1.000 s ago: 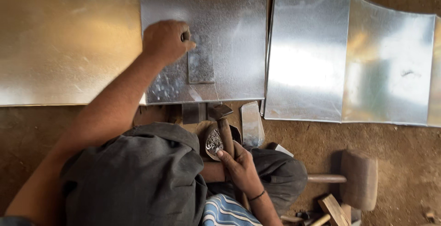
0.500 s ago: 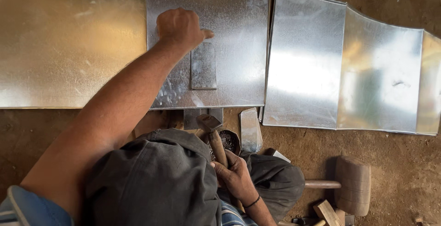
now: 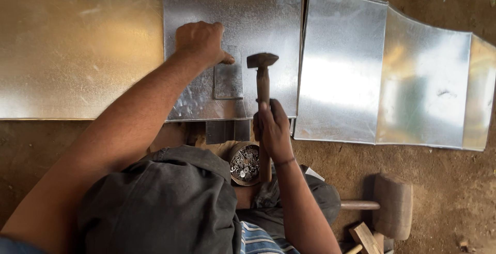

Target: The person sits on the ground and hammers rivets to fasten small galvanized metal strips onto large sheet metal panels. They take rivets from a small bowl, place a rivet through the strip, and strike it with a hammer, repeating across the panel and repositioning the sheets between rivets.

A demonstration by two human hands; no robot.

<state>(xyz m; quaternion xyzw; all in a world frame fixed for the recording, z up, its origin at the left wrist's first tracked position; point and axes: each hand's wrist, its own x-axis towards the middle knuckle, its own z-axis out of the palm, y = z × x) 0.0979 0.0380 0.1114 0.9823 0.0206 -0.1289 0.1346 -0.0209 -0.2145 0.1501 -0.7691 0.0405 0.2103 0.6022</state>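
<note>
The hammer (image 3: 262,60) hangs over the galvanized sheet (image 3: 232,21), your right hand (image 3: 272,130) wrapped tight round its handle; your left hand (image 3: 200,41), fingers curled, presses a small metal patch (image 3: 228,81).

The left arm stretched forward, its left hand (image 3: 200,42) knuckles up with fingers curled and pressed down, while the right hand (image 3: 272,130) was held nearer the body, fingers wrapped closed, wrist bent slightly.

A sheet-metal workshop: galvanized sheets (image 3: 341,68) on a dirt floor (image 3: 439,181), a wooden mallet (image 3: 390,205) nearby.
</note>
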